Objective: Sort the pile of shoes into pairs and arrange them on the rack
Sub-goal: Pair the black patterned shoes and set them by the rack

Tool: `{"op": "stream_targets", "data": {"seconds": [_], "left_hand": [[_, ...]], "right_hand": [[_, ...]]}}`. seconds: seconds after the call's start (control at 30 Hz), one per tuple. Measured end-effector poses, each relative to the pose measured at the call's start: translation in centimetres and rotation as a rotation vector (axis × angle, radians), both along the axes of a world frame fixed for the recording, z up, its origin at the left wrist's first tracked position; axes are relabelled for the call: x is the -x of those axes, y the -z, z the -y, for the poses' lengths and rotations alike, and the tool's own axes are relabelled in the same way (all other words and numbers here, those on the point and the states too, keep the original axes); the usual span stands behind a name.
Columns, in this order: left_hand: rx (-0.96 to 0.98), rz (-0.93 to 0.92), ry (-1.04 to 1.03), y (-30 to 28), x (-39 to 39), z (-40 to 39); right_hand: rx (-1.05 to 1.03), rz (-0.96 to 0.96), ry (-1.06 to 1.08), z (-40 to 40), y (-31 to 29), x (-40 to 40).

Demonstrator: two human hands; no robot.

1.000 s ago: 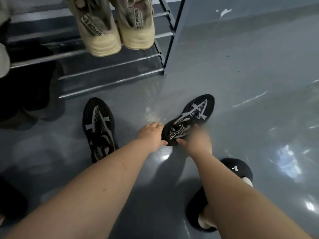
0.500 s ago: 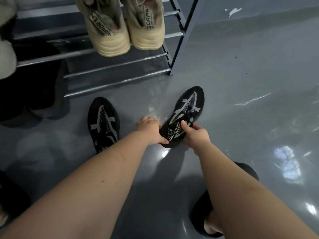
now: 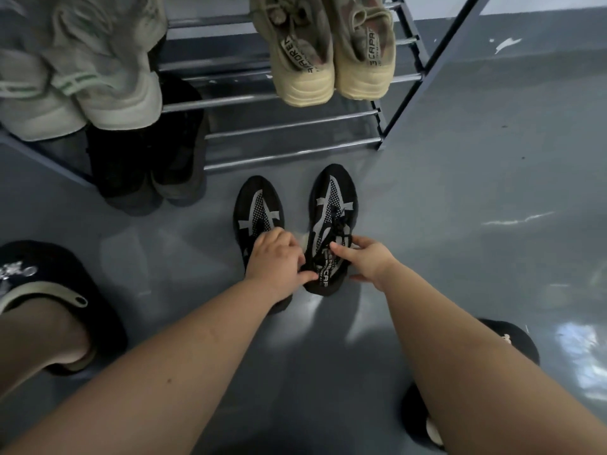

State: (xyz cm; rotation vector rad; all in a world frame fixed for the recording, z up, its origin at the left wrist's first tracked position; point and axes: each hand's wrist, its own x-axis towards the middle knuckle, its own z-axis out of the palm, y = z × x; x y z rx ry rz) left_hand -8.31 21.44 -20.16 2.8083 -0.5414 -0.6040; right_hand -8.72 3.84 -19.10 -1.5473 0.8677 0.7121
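Black sneakers: two, side by side on the grey floor (image 3: 476,178) at centre, toes to 12 o'clock, just in front of the rack; left black sneaker (image 3: 258,208), right black sneaker (image 3: 331,205)
Look: black knit, grey cross-shaped straps, white dotted panel, black laces
Writing: "CAP" legible on the right black sneaker's tongue strap; "CAPR" and "APOREN"-like letters on the beige heel tabs
Beige sneakers (image 3: 331,60): two, heels out, on the rack (image 3: 292,126) at 12 o'clock
Pale grey-green sneakers (image 3: 82,80): two, blurred, at 10 o'clock
Dark shoes (image 3: 147,165): two, on the bottom tier at 10 o'clock
Black slippers (image 3: 49,274): two, worn, at 8 and 4 o'clock
Left hand (image 3: 279,261): fingers curled over the left black sneaker's collar, thumb touching the right one
Right hand (image 3: 364,261): forefinger and thumb clamped on the right black sneaker's heel end
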Motion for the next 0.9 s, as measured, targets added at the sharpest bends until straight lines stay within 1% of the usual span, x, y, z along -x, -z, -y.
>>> {"op": "stream_targets", "data": {"seconds": [0.1,0.17,0.2,0.27,0.33,0.4,0.47,0.57,0.67,0.77,0.83,0.9], "left_hand": [[0.009,0.046,-0.192,0.1,-0.2,-2.0],[0.014,-0.002,-0.405,0.3,-0.3,-3.3],[0.058,-0.092,-0.549,0.7,-0.4,-3.9],[0.249,-0.347,-0.811,1.9,-0.5,-4.9],[0.424,-0.545,-0.93,2.7,-0.2,-5.4],[0.499,-0.612,-0.996,3.1,-0.1,-5.6],[0.566,-0.626,-1.043,3.2,-0.3,-5.6],[0.671,-0.665,-1.119,3.0,-0.9,-5.8],[0.757,-0.718,-1.171,2.7,-1.0,-5.9],[0.806,-0.737,-1.161,2.2,-0.8,-6.1],[0.813,-0.744,-1.154,2.1,-0.5,-6.4],[0.77,-0.757,-1.154,2.1,0.1,-6.9]], "right_hand": [[0.025,0.004,-0.003,-0.6,0.4,0.4],[0.023,0.029,0.039,-0.8,0.7,0.2],[0.021,0.046,0.042,-0.9,0.8,-0.1],[0.031,0.081,0.017,-1.1,1.3,-0.7],[0.072,0.094,-0.019,-1.1,2.1,-0.8],[0.108,0.091,-0.064,-1.0,2.7,-0.6],[0.112,0.078,-0.11,-1.0,2.7,-0.7],[0.056,0.097,-0.216,-2.1,2.5,-1.4],[0.038,0.107,-0.244,-2.8,3.0,-1.7],[0.051,0.091,-0.219,-2.7,3.1,-1.8],[0.05,0.08,-0.128,-2.7,3.2,-1.5],[0.069,0.053,-0.028,-2.9,3.2,-0.8]]}}
